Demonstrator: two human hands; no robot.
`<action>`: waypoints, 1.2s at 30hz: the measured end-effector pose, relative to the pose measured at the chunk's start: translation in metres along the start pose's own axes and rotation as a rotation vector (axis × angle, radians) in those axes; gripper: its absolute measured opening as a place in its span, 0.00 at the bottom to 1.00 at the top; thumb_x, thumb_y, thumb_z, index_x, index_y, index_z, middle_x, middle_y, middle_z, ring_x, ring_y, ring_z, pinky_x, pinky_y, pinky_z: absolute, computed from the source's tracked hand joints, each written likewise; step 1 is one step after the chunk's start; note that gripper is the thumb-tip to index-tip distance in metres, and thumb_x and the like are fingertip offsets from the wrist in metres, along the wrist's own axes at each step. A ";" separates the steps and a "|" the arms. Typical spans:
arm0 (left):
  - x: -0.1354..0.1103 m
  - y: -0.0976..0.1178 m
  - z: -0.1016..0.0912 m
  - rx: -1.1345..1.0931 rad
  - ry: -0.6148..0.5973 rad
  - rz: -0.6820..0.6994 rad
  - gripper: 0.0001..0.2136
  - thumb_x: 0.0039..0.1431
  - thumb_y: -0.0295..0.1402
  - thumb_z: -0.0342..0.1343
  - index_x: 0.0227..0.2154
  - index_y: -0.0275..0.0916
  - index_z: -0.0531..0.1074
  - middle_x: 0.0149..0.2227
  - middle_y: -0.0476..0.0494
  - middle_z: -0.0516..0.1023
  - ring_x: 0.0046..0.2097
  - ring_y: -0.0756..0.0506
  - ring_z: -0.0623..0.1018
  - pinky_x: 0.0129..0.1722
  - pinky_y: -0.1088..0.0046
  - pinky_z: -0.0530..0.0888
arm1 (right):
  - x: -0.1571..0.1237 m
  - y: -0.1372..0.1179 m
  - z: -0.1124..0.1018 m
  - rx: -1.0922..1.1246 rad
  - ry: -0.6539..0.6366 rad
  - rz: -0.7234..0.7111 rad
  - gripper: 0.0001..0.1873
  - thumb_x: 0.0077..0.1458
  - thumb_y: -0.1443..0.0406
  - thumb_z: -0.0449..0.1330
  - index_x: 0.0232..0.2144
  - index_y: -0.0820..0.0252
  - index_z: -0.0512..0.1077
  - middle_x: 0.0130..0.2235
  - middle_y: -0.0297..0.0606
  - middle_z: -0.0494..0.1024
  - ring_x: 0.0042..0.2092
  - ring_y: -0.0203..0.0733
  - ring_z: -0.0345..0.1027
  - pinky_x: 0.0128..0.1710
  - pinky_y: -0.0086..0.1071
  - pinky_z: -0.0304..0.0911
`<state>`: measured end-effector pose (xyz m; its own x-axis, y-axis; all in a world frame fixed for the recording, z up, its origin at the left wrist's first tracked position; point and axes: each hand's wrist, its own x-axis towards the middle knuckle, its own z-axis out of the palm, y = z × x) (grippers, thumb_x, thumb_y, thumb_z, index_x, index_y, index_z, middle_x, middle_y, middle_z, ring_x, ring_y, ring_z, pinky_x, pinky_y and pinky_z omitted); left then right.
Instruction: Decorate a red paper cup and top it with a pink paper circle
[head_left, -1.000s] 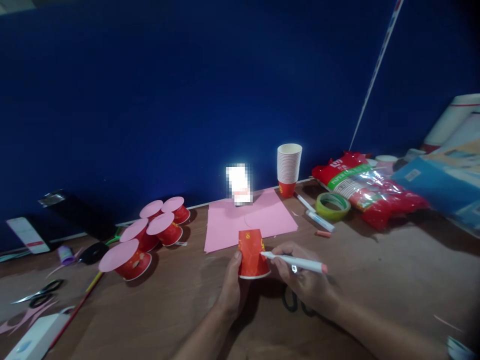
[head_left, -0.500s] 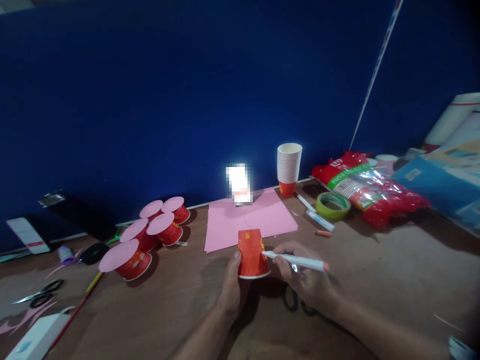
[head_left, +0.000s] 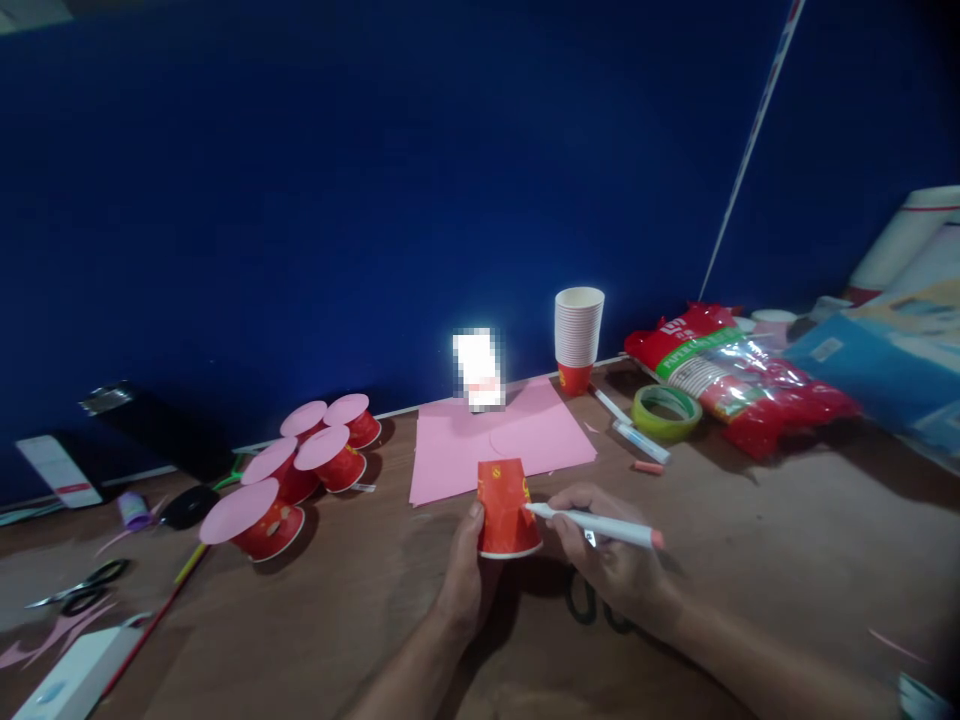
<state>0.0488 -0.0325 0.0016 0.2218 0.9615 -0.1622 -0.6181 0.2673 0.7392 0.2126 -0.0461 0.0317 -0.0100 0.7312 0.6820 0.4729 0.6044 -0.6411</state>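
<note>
My left hand grips an upside-down red paper cup from its left side, holding it just above the brown table. My right hand pinches a white marker with a pink end; the tip touches the cup's right wall. A pair of black scissors lies on the table under my right hand, partly hidden. Behind the cup lies a pink paper sheet.
Several upturned red cups with pink discs stand at left. A cup stack, green tape roll, pens, a red packet of cups sit at back right. Scissors, a white box lie at front left.
</note>
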 end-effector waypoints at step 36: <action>0.003 -0.002 -0.002 0.033 0.020 0.018 0.18 0.59 0.45 0.53 0.36 0.33 0.76 0.36 0.39 0.80 0.39 0.41 0.77 0.48 0.62 0.70 | 0.002 -0.004 -0.002 0.009 -0.052 -0.118 0.06 0.55 0.72 0.57 0.30 0.58 0.71 0.27 0.33 0.76 0.28 0.36 0.70 0.29 0.29 0.65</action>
<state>0.0492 -0.0302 -0.0023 0.1957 0.9673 -0.1613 -0.5966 0.2479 0.7633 0.2124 -0.0481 0.0367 -0.1112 0.6702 0.7338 0.4581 0.6898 -0.5606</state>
